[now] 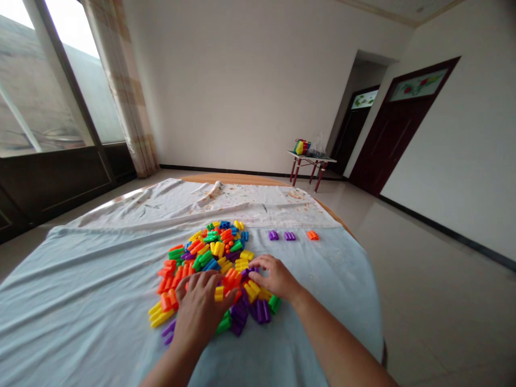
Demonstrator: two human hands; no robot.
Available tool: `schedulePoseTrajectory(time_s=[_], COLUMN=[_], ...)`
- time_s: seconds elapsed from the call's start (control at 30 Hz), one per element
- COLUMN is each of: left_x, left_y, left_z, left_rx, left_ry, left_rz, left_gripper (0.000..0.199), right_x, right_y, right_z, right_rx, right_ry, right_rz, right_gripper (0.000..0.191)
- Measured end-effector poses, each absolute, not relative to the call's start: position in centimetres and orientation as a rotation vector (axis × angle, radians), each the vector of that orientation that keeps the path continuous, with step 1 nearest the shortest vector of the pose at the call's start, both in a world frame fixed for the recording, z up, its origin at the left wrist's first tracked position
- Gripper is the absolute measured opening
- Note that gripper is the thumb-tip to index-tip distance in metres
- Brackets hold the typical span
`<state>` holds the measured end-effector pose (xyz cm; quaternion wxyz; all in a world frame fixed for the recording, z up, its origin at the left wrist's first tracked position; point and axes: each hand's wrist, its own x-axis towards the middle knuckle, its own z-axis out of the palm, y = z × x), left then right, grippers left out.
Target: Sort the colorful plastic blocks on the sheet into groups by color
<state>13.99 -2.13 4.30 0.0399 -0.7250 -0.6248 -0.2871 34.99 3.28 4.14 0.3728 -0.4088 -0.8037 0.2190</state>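
Note:
A heap of plastic tube-shaped toy blocks [217, 249] in orange, yellow, green, blue and purple lies on the cloth in front of me. My left hand [201, 301] rests over the near left part of the heap, fingers spread, holding nothing I can see. At the heap's right side, my right hand [272, 275] has its thumb and fingertips around a purple block [250, 271]. Yellow blocks [252, 291] lie just under that thumb. Apart from the heap, farther right, sit a purple block [273, 235], another purple block [289, 236] and an orange block [313, 235] in a row.
A light blue cloth [330, 301] covers the near part of the round table, with a white patterned cloth [242, 199] beyond it. Behind, a small side table [332, 160] carries a colourful bag [301, 147] and clear plastic. Windows are at left, doors at right.

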Motion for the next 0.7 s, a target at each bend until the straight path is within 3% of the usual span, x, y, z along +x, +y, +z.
schedulePoseTrajectory(time_s=[0.4,0.6,0.7], left_x=[8.7,5.6,4.7], left_y=[0.0,0.6,0.9], left_z=[3.7,2.3,2.0], left_rx=[-1.914,-1.728,-1.619], left_ry=[-2.215,-2.392,-2.504], left_rz=[-1.035,-1.076,-1.166], left_gripper=[0.041,0.048,0.050], right_x=[32.7,32.4,32.6], right_y=[1.7,1.9,1.8], right_z=[3.8,2.9,2.9], right_rx=[-0.899,-1.072,-1.146], right_ry=[-2.289,-2.328,-2.257], right_rz=[0.305,0.180,0.123], right_gripper=[0.019,0.051,0.047])
